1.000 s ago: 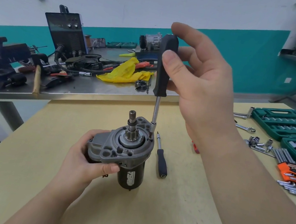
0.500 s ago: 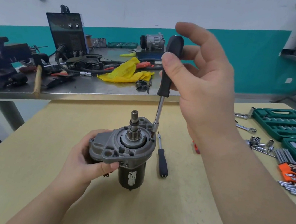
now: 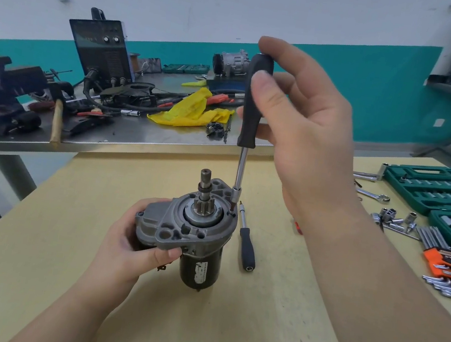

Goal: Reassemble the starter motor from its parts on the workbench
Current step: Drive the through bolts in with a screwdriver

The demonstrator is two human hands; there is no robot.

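Head view: starter motor [image 3: 193, 229] stands on desk [image 3: 256, 318], left hand [image 3: 128, 247] holds it. Right hand [image 3: 296, 122] pinches screwdriver [image 3: 249, 122], tip on motor's top screw. Step: tightening screw. Next: turn handle, keep motor steady.

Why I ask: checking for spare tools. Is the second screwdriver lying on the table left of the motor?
No, the second screwdriver lies right of the starter motor.

Your right hand [image 3: 304, 129] has turned on the screwdriver [image 3: 253, 102] handle, the thumb now lower and further across its front. The index finger has stretched out over the handle's top.
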